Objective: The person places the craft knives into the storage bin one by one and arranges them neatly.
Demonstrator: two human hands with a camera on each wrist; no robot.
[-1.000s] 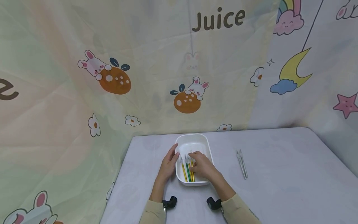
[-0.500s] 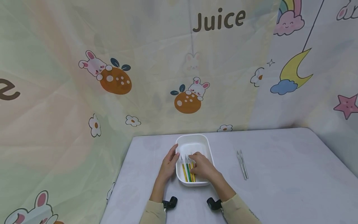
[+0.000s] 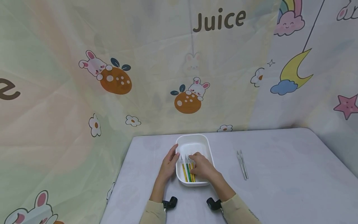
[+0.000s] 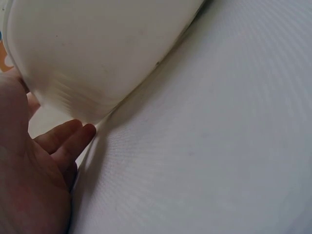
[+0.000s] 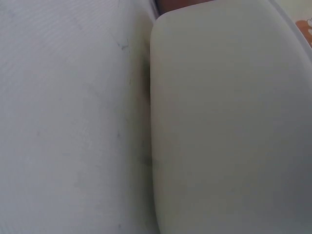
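Note:
In the head view, a white rectangular tray point(image 3: 191, 138) stands on the table with several slim sticks in it, their upper ends pale and pointed. A green-handled stick point(image 3: 188, 172) lies among yellow-handled ones, a yellow-handled stick point(image 3: 184, 172) at the left. My left hand point(image 3: 167, 165) rests along the tray's left side, thumb and index tip at the rim; in the left wrist view two straight fingers touch the outer wall low down. My right hand point(image 3: 203, 166) reaches into the tray, its bent index finger and thumb at the rightmost yellow-handled stick, partly covering it.
Two slim silver sticks point(image 3: 242, 165) lie side by side on the white-covered table point(image 3: 279, 174), right of the tray. A printed cloth backdrop point(image 3: 156, 62) rises behind the table's far edge. The right wrist view shows mainly the tray's outer wall point(image 5: 229, 117) and the tabletop.

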